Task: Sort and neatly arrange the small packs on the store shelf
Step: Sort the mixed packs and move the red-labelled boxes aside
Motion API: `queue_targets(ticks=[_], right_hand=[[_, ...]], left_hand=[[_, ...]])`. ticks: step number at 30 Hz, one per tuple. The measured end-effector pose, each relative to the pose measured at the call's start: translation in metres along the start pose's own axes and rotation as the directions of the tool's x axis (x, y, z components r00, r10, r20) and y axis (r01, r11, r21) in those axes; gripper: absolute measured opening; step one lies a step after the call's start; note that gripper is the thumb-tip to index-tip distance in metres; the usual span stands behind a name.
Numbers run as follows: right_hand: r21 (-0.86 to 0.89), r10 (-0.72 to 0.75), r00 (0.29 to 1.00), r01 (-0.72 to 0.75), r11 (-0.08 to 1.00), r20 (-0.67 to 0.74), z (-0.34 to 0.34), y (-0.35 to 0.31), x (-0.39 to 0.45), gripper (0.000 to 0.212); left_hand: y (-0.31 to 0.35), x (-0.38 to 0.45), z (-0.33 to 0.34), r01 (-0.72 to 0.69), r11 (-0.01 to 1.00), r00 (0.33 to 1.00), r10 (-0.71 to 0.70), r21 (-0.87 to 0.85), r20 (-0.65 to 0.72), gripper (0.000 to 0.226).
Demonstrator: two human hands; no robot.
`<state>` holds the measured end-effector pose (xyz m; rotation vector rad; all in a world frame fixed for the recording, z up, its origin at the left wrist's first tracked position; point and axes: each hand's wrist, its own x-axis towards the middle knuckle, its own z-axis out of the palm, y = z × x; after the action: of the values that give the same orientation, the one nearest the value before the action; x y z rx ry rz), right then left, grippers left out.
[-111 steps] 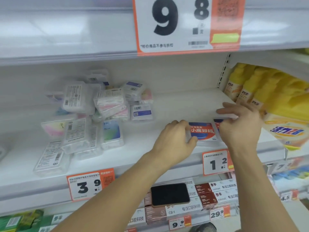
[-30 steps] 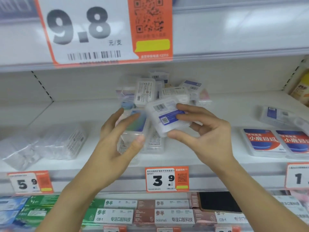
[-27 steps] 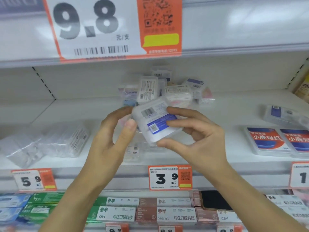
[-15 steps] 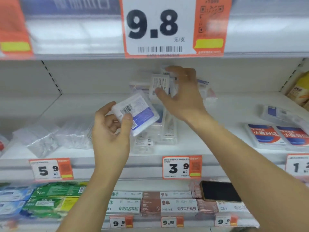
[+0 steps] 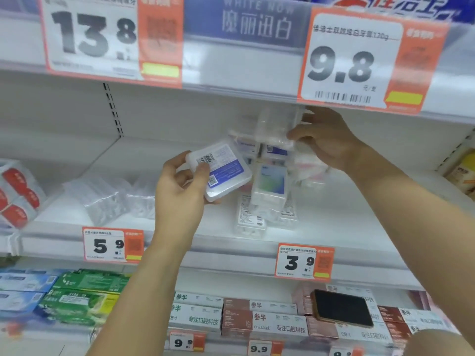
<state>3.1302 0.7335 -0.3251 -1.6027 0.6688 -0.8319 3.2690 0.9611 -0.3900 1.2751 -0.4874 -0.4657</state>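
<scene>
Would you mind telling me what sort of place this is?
Most likely a shop's oral-care aisle: orange price tags line the white shelf, boxed toothpaste sits below, and small clear packs lie piled up.

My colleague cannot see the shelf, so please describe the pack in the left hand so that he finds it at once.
Start at the 3.9 price tag on the white shelf edge and look up and left. There the left hand holds a flat clear pack, tilted. Unlike the loose packs piled behind, it shows a barcode and a blue label.
</scene>
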Motion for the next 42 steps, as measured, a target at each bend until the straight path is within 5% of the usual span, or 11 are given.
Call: queue_targets(ticks=[3,6,10,18,24,27,30,32,36,40,42], right_hand=[[-0.073,0.009,0.996,-0.002,0.997,0.092,0.023,-0.012,-0.003,0.056],[-0.350,0.014,0.992,0.032,0.936,0.128,0.069,-0.020,-0.004,0.073],[-0.558,-0.169,0.974,0.225,0.799,0.152,0.149,-0.014,0.005,0.080],[-0.553,-0.118,0.925,0.314,0.772,0.360,0.240,0.032,0.042,0.065],[-0.571,0.099,0.858,0.245,0.784,0.504,0.266,0.041,0.042,0.043],[-0.502,0.032,0.897,0.217,0.837,0.442,0.258,0.031,0.036,0.036],[-0.340,-0.061,0.958,0.159,0.927,0.280,0.239,0.007,0.018,0.037],[-0.209,0.011,0.945,0.060,0.976,0.326,0.221,-0.010,-0.007,0.034],[-0.249,-0.018,0.932,0.115,0.962,0.362,0.173,-0.020,-0.057,0.033],[-0.185,-0.052,0.993,0.071,0.980,0.101,0.111,-0.020,-0.090,0.037],[-0.178,-0.109,0.993,0.099,0.979,-0.046,0.079,-0.016,-0.104,0.045]], left_hand=[[0.013,0.008,-0.015,-0.026,0.999,0.998,0.025,-0.023,-0.063,0.031],[0.026,0.018,-0.035,-0.064,0.998,0.983,0.059,-0.025,-0.176,0.032],[0.038,0.029,-0.064,-0.071,0.997,0.949,0.059,-0.026,-0.311,0.033],[0.039,0.029,-0.097,-0.112,0.993,0.904,0.122,0.048,-0.410,0.038],[0.035,0.033,-0.113,0.025,0.998,0.913,-0.046,-0.058,-0.406,0.038],[0.034,0.033,-0.115,0.037,0.996,0.911,-0.065,-0.076,-0.408,0.036],[0.038,0.030,-0.105,0.023,0.996,0.934,-0.053,-0.089,-0.353,0.036],[0.040,0.026,-0.091,0.008,0.996,0.965,-0.032,-0.094,-0.262,0.035],[0.036,0.018,-0.054,-0.096,0.994,0.993,0.100,0.056,-0.057,0.025],[0.026,0.007,-0.007,-0.358,0.862,0.934,0.320,0.358,0.162,0.021],[0.016,0.001,0.016,-0.438,0.755,0.895,0.318,0.488,0.312,0.034]])
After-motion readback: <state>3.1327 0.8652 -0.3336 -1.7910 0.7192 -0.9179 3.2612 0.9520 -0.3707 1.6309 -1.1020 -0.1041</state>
